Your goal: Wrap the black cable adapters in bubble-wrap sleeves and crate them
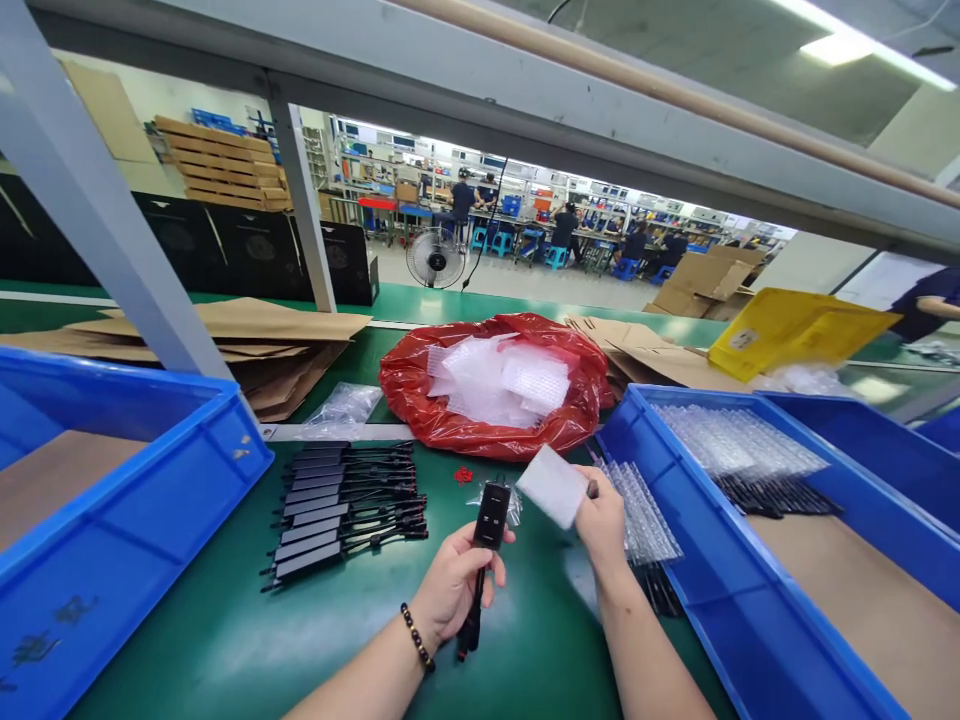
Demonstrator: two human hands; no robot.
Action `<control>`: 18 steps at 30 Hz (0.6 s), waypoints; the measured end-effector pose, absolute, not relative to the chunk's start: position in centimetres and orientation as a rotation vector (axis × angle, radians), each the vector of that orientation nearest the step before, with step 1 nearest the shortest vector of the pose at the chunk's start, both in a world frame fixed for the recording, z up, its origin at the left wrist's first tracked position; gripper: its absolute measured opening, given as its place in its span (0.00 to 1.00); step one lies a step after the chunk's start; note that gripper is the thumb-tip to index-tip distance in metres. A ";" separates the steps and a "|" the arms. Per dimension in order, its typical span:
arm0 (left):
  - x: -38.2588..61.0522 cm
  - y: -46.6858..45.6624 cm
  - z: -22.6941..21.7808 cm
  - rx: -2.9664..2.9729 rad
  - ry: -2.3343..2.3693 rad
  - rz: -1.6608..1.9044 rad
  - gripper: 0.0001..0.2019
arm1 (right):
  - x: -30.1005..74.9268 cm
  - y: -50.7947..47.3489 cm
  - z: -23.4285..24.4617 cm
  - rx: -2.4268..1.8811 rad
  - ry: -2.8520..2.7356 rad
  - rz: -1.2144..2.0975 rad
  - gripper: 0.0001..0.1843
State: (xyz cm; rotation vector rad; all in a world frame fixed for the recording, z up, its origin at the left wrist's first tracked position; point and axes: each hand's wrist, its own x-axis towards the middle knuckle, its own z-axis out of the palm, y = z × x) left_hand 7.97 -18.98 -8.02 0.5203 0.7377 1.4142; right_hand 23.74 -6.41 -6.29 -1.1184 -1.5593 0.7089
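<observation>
L hand, beaded bracelet on wrist, is closed round a slim black plastic adapter w/ cable, held upright over the green table mat. R hand pinches a small white bubble-wrap pouch just right of adapter's top. Row of black adapters lies left on mat. Red plastic bag of bubble pouches sits behind; blue plastic bin w/ wrapped units at right.

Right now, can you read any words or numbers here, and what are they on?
None can be read.
Dark marks on the left blue bin: too smeared to read.
Small label on the yellow bin: too small to read.
Black device in the left hand: no print shows.
</observation>
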 end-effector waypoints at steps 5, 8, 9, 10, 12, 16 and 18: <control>8.3 -19.1 -8.2 0.561 0.684 1.272 0.08 | 22.7 -6.2 -6.6 -1.071 -1.009 1.279 0.20; 8.5 -19.2 -8.3 0.605 0.671 1.205 0.08 | 21.9 -7.0 -6.6 -1.049 -1.000 1.349 0.22; 8.6 -19.2 -8.3 0.609 0.673 1.192 0.08 | 21.7 -7.3 -6.6 -1.053 -1.028 1.344 0.22; 8.6 -19.2 -8.4 0.610 0.675 1.185 0.08 | 21.6 -7.6 -6.7 -1.057 -1.070 1.332 0.23; 8.6 -19.2 -8.6 0.615 0.671 1.178 0.10 | 21.5 -8.2 -6.7 -1.070 -1.180 1.300 0.25; 8.4 -19.2 -8.8 0.615 0.638 1.173 0.28 | 21.6 -8.8 -6.5 -1.052 -1.468 1.226 0.27; 8.3 -19.3 -8.8 0.612 0.622 1.188 0.36 | 21.8 -8.9 -6.3 -0.997 -1.646 1.225 0.27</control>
